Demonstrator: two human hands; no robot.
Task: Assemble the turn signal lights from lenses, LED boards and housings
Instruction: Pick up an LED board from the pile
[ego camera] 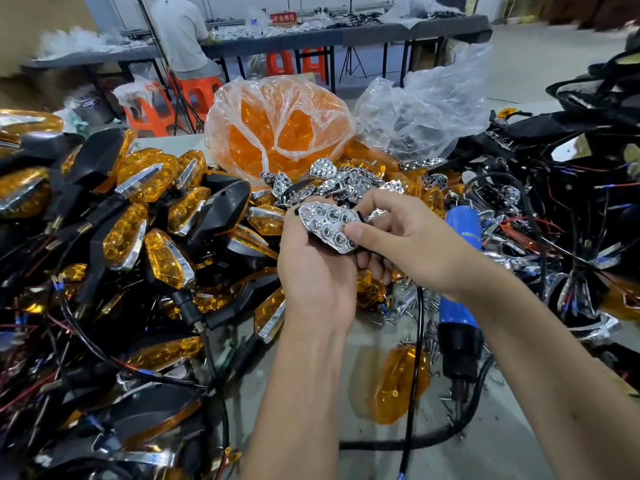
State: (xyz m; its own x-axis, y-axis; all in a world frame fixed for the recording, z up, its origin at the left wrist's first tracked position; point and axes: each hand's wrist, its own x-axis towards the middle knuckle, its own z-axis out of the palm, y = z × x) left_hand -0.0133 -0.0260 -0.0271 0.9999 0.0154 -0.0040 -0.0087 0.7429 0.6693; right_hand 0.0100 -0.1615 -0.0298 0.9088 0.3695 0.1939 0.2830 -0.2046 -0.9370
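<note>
- While the left hand [313,268] cradles a chrome reflector [329,227] over a black housing, fingers curled round it, the right hand [398,237] pinches its edge; a crooked press may leave it unseated, or slip it into the pile.
- Head view: grey bench [485,445] crowded with finished lights [166,258], a loose orange lens [398,382], a blue tool [460,323]; behind, a seated person, orange stools.

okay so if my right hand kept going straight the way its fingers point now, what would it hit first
Most likely the chrome reflector that your right hand already pinches and your left hand holds. Beyond that lies the pile of finished amber lights, though depth is hard to judge.
</note>
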